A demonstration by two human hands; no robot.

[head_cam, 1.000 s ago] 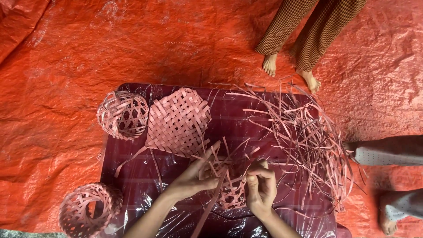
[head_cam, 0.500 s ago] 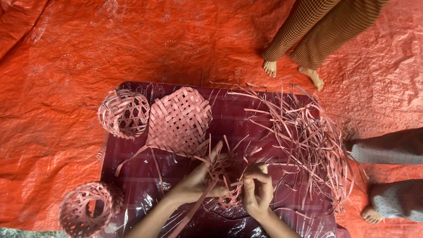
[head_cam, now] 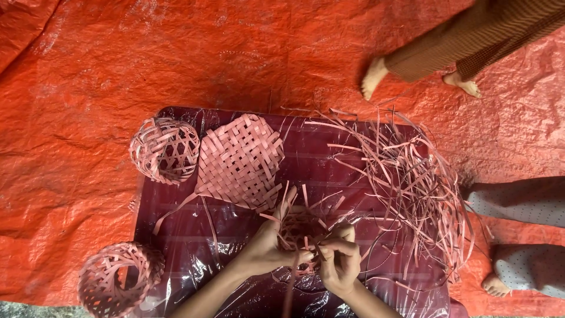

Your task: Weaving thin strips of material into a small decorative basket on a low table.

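An orange tarpaulin [head_cam: 147, 65] covers the whole floor, creased and glossy. On it stands a low dark table [head_cam: 176, 212] wrapped in clear plastic film. Across the table's right half sprawls a loose heap of pink strips [head_cam: 412, 176], some of them trailing over the edge. A flat woven mat [head_cam: 238, 162] of the same pink strip lies near the table's upper left, and just beside it, at the corner, sits a small open-weave basket [head_cam: 165, 150] on its side. A second basket [head_cam: 115, 280] of the same kind lies off the table's lower left corner, on the tarpaulin. At the table's near edge, the left hand [head_cam: 268, 250] and right hand [head_cam: 338, 262] are close together, both closed on a small half-woven piece [head_cam: 300, 229] whose loose strip ends stick out in all directions; the left fingers pinch it from the side, the right fingers curl over a strip at its near rim. At the top right, 2 bare feet of another person [head_cam: 424, 59] stand on the tarpaulin; at the right edge, a third person's legs [head_cam: 524, 203] in pale dotted trousers reach in.
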